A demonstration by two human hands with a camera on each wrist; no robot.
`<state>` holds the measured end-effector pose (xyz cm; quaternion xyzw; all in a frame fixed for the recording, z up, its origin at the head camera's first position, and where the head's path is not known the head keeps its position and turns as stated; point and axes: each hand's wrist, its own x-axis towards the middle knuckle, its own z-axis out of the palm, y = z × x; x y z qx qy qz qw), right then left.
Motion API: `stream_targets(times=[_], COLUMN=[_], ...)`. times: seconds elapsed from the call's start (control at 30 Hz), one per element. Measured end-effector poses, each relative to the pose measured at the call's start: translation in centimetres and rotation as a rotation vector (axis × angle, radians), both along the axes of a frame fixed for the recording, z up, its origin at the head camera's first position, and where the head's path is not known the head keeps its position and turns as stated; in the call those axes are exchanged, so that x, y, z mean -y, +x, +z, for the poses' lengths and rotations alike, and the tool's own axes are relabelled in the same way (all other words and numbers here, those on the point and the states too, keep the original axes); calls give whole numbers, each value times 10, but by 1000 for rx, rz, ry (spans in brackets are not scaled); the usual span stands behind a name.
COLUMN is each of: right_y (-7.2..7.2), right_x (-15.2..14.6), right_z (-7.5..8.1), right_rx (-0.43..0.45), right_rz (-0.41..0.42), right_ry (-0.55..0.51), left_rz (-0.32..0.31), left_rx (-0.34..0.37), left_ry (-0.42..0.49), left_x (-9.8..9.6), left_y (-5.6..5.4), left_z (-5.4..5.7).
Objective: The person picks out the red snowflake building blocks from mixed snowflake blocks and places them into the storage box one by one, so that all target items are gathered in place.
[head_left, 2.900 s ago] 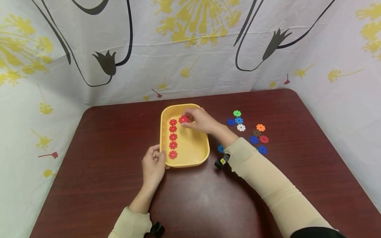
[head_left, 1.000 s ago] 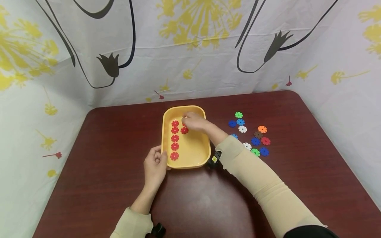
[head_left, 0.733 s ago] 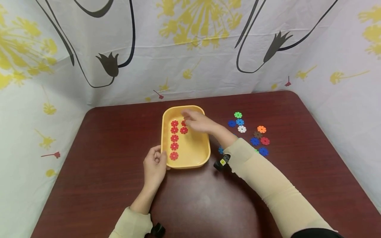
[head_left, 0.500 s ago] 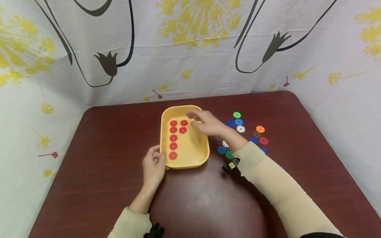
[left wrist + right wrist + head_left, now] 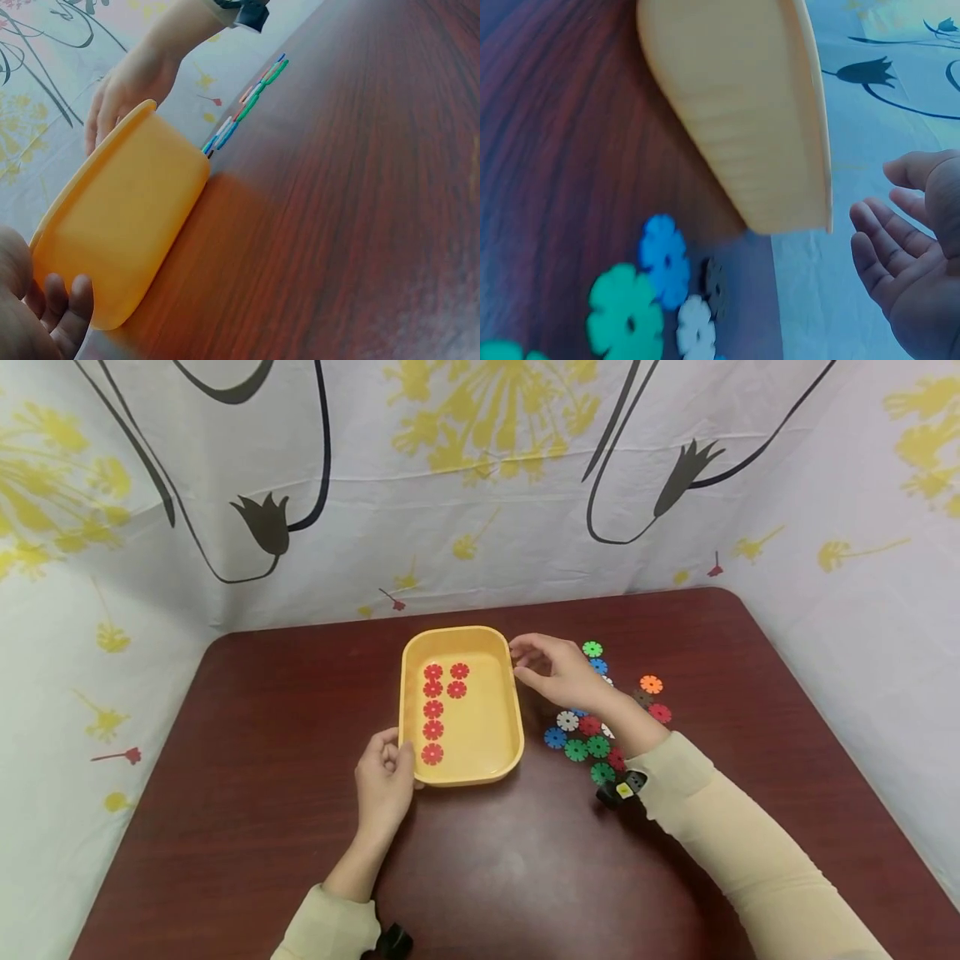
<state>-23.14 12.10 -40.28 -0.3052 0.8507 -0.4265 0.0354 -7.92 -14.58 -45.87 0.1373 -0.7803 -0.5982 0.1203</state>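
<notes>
A yellow plastic tray (image 5: 483, 739) stands on the table with red snowflake-shaped discs inside. Several, including a near one (image 5: 432, 754), form a column along its left side; two more, one at the back (image 5: 459, 671), lie to their right. My left hand (image 5: 386, 783) grips the tray's near left corner, thumb at the rim and fingers against the outer wall (image 5: 120, 217). Just outside the right rim is my right hand (image 5: 561, 672), fingers loosely bent and holding nothing. The right wrist view shows a gap between thumb and fingers (image 5: 885, 232).
Right of the tray lie several loose discs: green (image 5: 576, 750), blue (image 5: 555, 737), white (image 5: 567, 721), orange (image 5: 651, 684) and red (image 5: 660, 713) among them. My right hand and forearm cover part of them. A patterned cloth (image 5: 360, 552) hangs behind the dark red table (image 5: 262, 760).
My right hand placed red discs in the tray's second column, let go, then moved right, out over the rim. Two discs now lie in that column. My left hand stays at the corner.
</notes>
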Motion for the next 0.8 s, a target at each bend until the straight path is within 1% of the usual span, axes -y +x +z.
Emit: stream_targets(times=[0.1,0.27,0.6,0.8], right_y=[2,5,12,18], right_x=[-9,-23,-43,-55], right_z=[-3,-6,-12,-18], right_rx=[-7,2,-37,-26], right_rz=[-9,-17,-41,-67], right_ry=[19,31,72,107], left_rz=[-4,-10,-9,-16], left_rx=[-7,-31,-32,-33], left_ry=[4,3,-3,2], left_x=[0,0,0,1], left_y=[1,1,1,2], left_z=[3,2,4,4])
